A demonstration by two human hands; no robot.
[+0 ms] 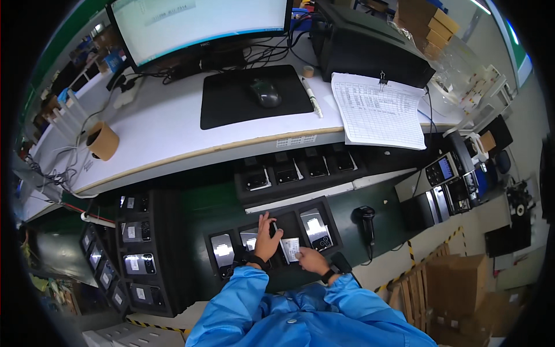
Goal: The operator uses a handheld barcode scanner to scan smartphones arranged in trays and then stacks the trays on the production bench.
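Blue jacket (300, 327) fabric fills the bottom edge, its two sleeves reaching forward over a dark green work surface (387, 228). Beyond it runs a long white desk (167, 127). On the desk stand a lit monitor (202, 26), at upper left, and a bulky black machine (370, 46), at upper right. Black trays (167, 254) at left hold rows of phone-like devices. Directly before the person lies another black tray (287, 222), its compartments side by side, with a device at the far left, one beside the left hand and one (317, 228) at the far right. Clipped paper sheets (378, 113) overhang the desk's front edge, right of a black mouse pad (225, 104). A dark handheld scanner (365, 225) rests right of the tray.

Over the tray's middle, the left hand (266, 240) has its fingers extended and its thumb near a flat labelled device (291, 248); whether it grips cannot be told. The right hand (314, 262) pinches that device's right edge with its fingertips. Smallest are a dark mouse (266, 92) on the pad and a white marker (312, 97) just beside it.
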